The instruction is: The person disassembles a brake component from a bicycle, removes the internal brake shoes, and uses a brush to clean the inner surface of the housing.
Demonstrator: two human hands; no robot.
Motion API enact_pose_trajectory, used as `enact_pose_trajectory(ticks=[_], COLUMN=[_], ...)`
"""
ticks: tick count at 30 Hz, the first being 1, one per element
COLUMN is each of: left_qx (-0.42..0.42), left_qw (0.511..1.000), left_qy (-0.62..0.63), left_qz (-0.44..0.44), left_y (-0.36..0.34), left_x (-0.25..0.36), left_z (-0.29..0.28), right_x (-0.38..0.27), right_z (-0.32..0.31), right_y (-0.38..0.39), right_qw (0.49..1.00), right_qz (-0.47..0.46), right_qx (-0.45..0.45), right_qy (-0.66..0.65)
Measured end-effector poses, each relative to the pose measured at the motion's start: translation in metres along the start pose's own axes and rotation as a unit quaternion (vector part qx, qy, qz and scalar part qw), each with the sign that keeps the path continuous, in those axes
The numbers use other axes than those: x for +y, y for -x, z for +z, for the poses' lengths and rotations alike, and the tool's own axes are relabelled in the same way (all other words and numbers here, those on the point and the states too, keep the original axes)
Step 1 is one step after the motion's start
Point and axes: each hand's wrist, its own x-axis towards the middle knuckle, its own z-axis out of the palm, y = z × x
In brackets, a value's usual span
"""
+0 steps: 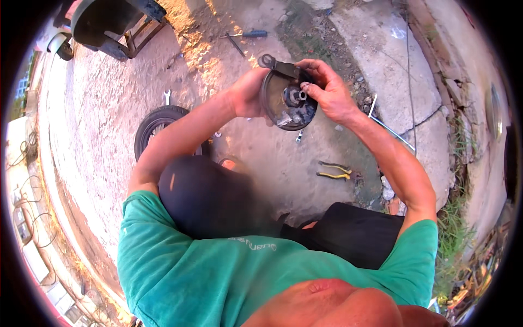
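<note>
Between my hands, above the ground, is a round dark metal brake plate (pixel 276 104) with a raised rim, a central hub and an arm ending in an eyelet at the top. My left hand (pixel 249 91) is closed round its left edge, most fingers hidden behind it. My right hand (pixel 328 94) grips the upper right rim, its thumb beside the hub (pixel 295 96). Greyish, shiny patches show on the plate's lower part. Below the plate, on the ground, lies a small wrench (pixel 299 136).
A wheel with a black tyre (pixel 143 131) lies left, near a wrench (pixel 167 97). Yellow-handled pliers (pixel 340 172) lie right of my legs. Farther right is a long metal T-handle (pixel 393 131); a screwdriver (pixel 254 34) and dark rod (pixel 235 46) lie ahead. A dark chair (pixel 103 27) stands far left.
</note>
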Motion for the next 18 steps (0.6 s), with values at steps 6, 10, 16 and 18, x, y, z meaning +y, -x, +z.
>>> enact_pose_trajectory(ticks=[6, 10, 16, 18], left_qx=[0.036, 0.147, 0.154, 0.173], left_qw=[0.998, 0.984, 0.97, 0.962], left_qy=[0.019, -0.079, -0.187, -0.21], left_qz=[0.05, 0.068, 0.009, -0.021], left_y=[0.0, -0.002, 0.01, 0.019], left_x=[0.005, 0.007, 0.016, 0.013], left_z=[0.0, -0.005, -0.002, -0.001], right_x=[0.021, 0.028, 0.079, 0.092], right_z=[0.01, 0.017, 0.017, 0.031], right_y=[-0.015, -0.023, -0.019, -0.022], right_qw=[0.998, 0.995, 0.976, 0.971], right_qz=[-0.009, -0.004, -0.007, -0.014], right_qx=[0.061, 0.098, 0.155, 0.2], right_qy=[-0.014, -0.033, -0.154, -0.128])
